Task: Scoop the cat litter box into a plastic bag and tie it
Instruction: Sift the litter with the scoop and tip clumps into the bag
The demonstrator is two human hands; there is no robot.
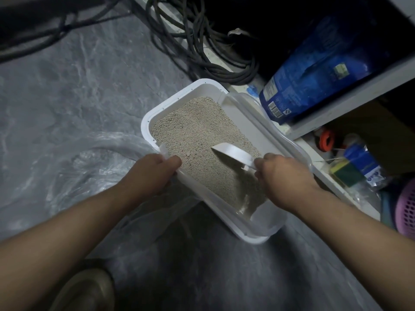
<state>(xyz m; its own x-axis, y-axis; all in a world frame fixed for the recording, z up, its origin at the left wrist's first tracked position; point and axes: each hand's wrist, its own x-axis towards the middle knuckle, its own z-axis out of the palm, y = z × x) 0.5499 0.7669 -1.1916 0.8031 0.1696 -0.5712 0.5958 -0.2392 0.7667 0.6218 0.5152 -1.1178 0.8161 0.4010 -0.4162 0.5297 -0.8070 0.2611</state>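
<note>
The right hand (pixel 285 176) grips the short handle of a white scoop (pixel 233 154), fingers curled round it, with the scoop's bowl lying low on the grey-beige litter (pixel 193 135) near the middle of the box, as if set to dig in or drag toward the near end. The left hand (pixel 155 171) grips the near-left rim of the white litter box (pixel 262 129), thumb over the edge and fingers under it, most likely to steady the box so it does not slide while the scoop pushes through the litter. The box sits on a grey marbled floor (pixel 74 79), angled away to the upper left; near its closest corner the litter thins out and bare plastic shows, which suggests that end has been worked or that the litter has shifted away from it. A clear plastic bag (pixel 74 167) lies crumpled on the floor just left of the box, beside and partly under the left forearm, close enough for a loaded scoop to swing across; whether its mouth is open I cannot tell. Nothing is visibly in the bag, so the scooping appears to be at an early stage and the tying not yet begun. Beyond the box lie coiled dark cables (pixel 202 46), and to the right a blue bag (pixel 314 70) stands in a low shelf.
</note>
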